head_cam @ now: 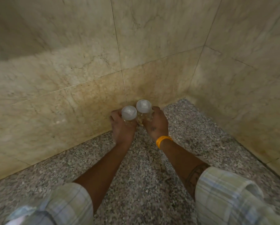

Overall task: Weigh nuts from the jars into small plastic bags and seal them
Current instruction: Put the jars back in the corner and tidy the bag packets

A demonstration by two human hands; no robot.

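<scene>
With both jars side by side in the corner, I see my left hand (122,127) gripping one clear white-lidded plastic jar (129,113) and my right hand (155,121) gripping the other (143,109), probably to move both at once.

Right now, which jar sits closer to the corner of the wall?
The jar gripped by the right hand. It is further back, toward the wall corner; the other jar, in the left hand, is nearer the person. Both have white lids.

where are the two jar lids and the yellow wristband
left jar lid (129,113), head view, centre of its top
right jar lid (143,106), head view, centre of its top
yellow wristband (164,140), head view, middle of the band
</scene>
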